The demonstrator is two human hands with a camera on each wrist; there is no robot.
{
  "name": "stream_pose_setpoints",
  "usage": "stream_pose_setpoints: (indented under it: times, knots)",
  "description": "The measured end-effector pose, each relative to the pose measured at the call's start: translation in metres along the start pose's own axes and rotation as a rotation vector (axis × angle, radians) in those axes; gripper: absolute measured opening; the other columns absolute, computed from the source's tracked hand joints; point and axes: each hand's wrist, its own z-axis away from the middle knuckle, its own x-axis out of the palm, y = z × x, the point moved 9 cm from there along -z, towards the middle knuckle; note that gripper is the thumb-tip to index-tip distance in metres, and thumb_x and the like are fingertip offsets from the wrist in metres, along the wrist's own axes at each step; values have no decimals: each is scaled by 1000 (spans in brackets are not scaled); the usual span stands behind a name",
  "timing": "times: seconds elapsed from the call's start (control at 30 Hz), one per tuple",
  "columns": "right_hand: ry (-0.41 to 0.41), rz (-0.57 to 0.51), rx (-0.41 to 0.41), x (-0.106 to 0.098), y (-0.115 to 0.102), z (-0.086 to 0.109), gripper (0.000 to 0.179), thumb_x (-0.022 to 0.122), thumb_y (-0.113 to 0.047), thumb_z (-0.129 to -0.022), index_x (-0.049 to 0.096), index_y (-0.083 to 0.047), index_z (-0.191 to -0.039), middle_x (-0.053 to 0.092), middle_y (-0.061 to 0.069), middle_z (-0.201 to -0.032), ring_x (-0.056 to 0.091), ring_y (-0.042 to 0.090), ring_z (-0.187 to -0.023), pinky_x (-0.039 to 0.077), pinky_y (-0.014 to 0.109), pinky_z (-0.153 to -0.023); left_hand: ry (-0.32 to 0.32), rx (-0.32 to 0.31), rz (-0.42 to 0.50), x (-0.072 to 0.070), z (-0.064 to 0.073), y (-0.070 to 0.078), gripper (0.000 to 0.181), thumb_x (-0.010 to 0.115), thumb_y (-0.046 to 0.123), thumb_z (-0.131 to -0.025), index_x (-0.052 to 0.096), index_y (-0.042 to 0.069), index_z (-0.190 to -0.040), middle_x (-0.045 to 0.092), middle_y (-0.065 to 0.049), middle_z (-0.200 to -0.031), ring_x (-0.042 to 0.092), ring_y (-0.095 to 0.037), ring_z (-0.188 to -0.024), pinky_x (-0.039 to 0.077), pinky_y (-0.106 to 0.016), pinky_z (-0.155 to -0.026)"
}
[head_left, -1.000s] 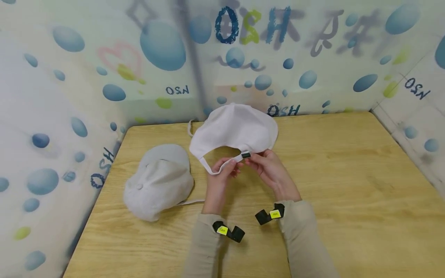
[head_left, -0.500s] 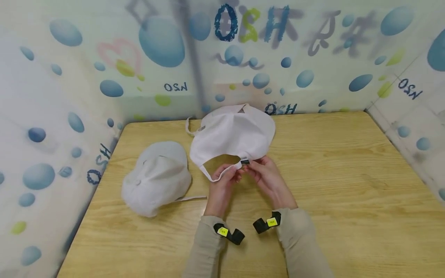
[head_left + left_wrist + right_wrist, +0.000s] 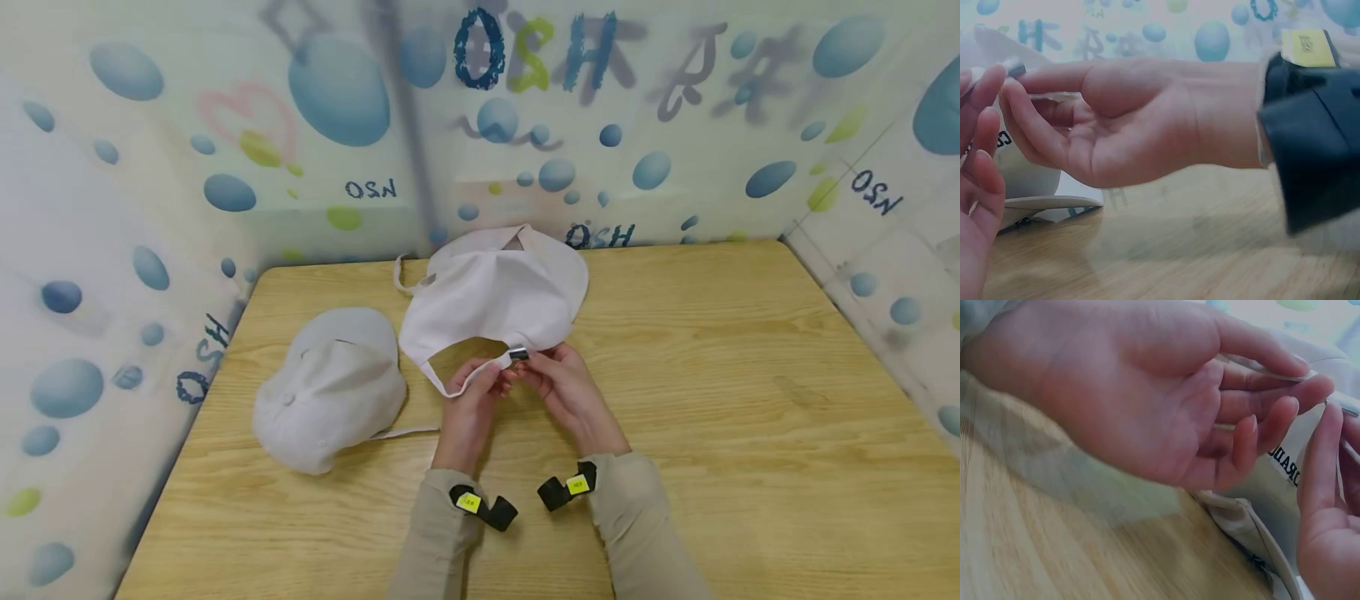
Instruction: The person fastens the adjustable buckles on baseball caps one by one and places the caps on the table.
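Note:
A white baseball cap (image 3: 487,292) is held up with its back opening toward me, above the table. My left hand (image 3: 467,421) pinches its thin adjusting strap (image 3: 448,388) between thumb and fingers. Beside it, my right hand (image 3: 576,404) pinches the strap end at the shiny metal buckle (image 3: 518,354). The right wrist view shows the left hand's (image 3: 1141,400) thumb and forefinger on the strap, its other fingers loosely bent. In the left wrist view the right hand (image 3: 1129,122) grips at the buckle (image 3: 1015,67). Dark lettering shows inside the cap.
A light grey cap (image 3: 330,392) lies at the left, its strap (image 3: 405,432) trailing toward my left wrist. Partly hidden behind the white cap is another pale cap (image 3: 468,242) with a looped strap. The wooden table (image 3: 750,375) meets a patterned wall (image 3: 630,92).
Both hands have lowered the white cap slightly toward me, so more of the pale cap behind it shows. The buckle has tilted a little. Both hands keep their pinch.

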Motion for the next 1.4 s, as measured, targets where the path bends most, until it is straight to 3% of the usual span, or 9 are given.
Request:
stream_pose_setpoints:
  times: [0.2, 0.47, 1.1, 1.27, 1.4]
  knots:
    - [-22, 20, 10, 3, -1, 0, 11, 51, 4, -87, 48, -1, -97, 55, 8, -87, 61, 13, -71, 50, 20, -68, 5, 14, 14, 0, -1, 2, 9, 53, 0, -87, 60, 5, -83, 64, -10, -74, 56, -16, -66, 43, -24, -62]
    - [-49, 68, 19, 2, -2, 1, 12, 54, 4, -85, 51, -1, -95, 59, 8, -85, 62, 14, -72, 50, 22, -68, 74, -12, -8, -5, -2, -1, 4, 59, 5, -85, 57, 4, -81, 63, -8, -72, 55, -15, -64, 43, -23, -61]
    - [-101, 86, 26, 7, 1, 0, 12, 53, 1, -87, 50, 1, -98, 63, 11, -84, 64, 16, -72, 51, 23, -67, 122, -46, -43, -10, -4, -5, 5, 58, 5, -85, 58, 6, -81, 61, -5, -71, 54, -15, -63, 41, -23, -60]
    - [-78, 69, 25, 5, 2, -1, 11, 52, 2, -88, 49, 1, -98, 62, 11, -83, 63, 16, -70, 51, 23, -67, 126, -34, -53, -11, -4, -5, 4, 59, 5, -84, 57, 5, -81, 61, -6, -70, 54, -15, -62, 41, -23, -60]
    - [-49, 56, 28, 3, 3, -1, 13, 52, 3, -87, 46, 1, -100, 60, 12, -85, 63, 16, -71, 50, 23, -68, 143, -34, -65, -13, -5, -7, 15, 65, 9, -81, 55, -2, -84, 62, -7, -71, 55, -15, -63, 42, -24, -59]
